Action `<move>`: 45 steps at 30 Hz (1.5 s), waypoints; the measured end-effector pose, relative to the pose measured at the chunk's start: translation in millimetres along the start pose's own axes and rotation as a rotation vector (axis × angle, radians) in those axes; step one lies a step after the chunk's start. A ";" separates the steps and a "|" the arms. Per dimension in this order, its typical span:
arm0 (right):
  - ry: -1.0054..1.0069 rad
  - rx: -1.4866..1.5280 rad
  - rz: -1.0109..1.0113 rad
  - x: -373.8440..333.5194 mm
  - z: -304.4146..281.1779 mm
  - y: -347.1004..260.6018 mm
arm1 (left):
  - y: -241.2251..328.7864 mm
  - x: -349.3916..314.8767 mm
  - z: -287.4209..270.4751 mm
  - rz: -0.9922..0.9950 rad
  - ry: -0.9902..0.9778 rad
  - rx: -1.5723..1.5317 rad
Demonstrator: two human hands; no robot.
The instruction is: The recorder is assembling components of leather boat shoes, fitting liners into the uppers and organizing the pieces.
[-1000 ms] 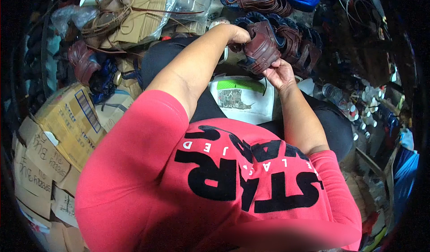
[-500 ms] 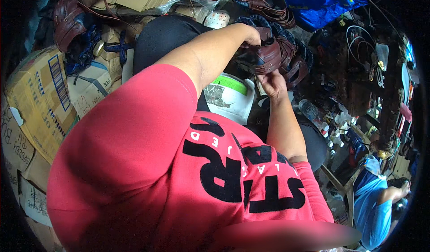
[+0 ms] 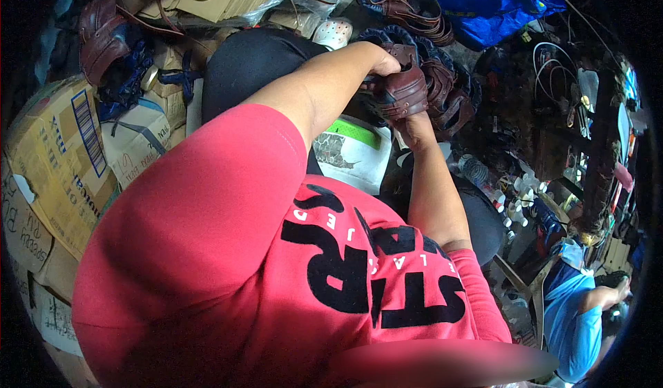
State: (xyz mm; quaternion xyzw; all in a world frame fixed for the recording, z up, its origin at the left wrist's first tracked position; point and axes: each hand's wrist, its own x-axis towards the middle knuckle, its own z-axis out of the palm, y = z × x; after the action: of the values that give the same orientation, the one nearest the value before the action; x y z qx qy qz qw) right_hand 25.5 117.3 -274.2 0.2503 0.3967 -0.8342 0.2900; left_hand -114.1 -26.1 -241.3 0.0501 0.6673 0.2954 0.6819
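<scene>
A brown leather shoe upper [image 3: 406,91] is held up between my two hands, above my lap. My left hand [image 3: 384,59] grips its upper left edge, the fingers curled and partly hidden. From below, my right hand [image 3: 416,131] holds the lower edge, its fingers mostly covered by the leather. Right behind it, more brown uppers [image 3: 452,98] lie bunched together with dark linings. Beneath my hands, near my lap, is a white piece with a bright green band [image 3: 353,134].
Cardboard boxes [image 3: 59,157] stack up on the left, with another brown upper [image 3: 103,39] behind. A blue plastic sheet [image 3: 494,8] lies at the far right. Small bottles [image 3: 528,188] and clutter fill the right, where a person in a blue shirt [image 3: 570,319] sits.
The held upper has turned and shifted slightly left. My right hand has moved a little left and further under it, its fingers now more hidden. My left hand keeps its grip.
</scene>
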 end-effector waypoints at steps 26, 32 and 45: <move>0.168 -0.769 -0.608 4.7 23.4 -4.1 | -12.0 -7.8 -3.0 -0.283 0.032 -0.262; 0.321 -0.936 -0.738 18.6 11.1 7.9 | -5.2 -11.6 3.8 -0.238 0.028 -0.368; 0.325 0.276 -0.091 0.7 25.4 -21.4 | -44.8 -22.3 64.7 0.446 0.647 -0.456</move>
State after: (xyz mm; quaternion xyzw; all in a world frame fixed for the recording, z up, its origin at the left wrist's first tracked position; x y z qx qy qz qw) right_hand 5.6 107.7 -249.4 0.4008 0.3311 -0.8415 0.1474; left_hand -36.8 -52.2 -235.7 -0.0536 0.7368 0.5750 0.3515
